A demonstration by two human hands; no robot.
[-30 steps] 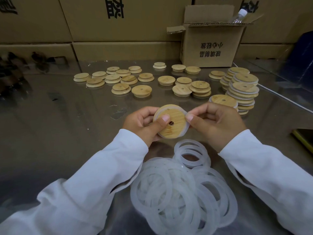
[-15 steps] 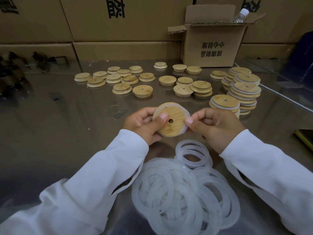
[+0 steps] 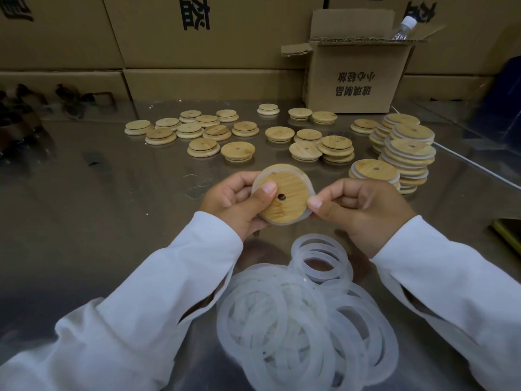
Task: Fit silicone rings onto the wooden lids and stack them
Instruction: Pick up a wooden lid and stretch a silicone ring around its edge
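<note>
A round wooden lid (image 3: 287,197) with a small centre hole is held up above the table, a translucent silicone ring (image 3: 309,180) lying around its rim. My left hand (image 3: 234,201) grips the lid from the left, thumb pressed on its face. My right hand (image 3: 363,210) pinches the ring and lid edge on the right. A heap of loose silicone rings (image 3: 307,314) lies on the table below my wrists. Leaning stacks of ringed lids (image 3: 406,153) stand at the right, with a short stack (image 3: 375,172) nearest my right hand. Several bare wooden lids (image 3: 238,150) are spread across the back.
The metal table (image 3: 98,210) is reflective. An open cardboard box (image 3: 358,77) holding a plastic bottle (image 3: 404,28) stands at the back right. Large cartons (image 3: 197,38) line the rear edge. A yellow-edged object (image 3: 507,231) sits at the far right.
The lid has risen slightly and turned a little in my hands. My right thumb has slid along the ring's edge. Nothing else on the table moved.
</note>
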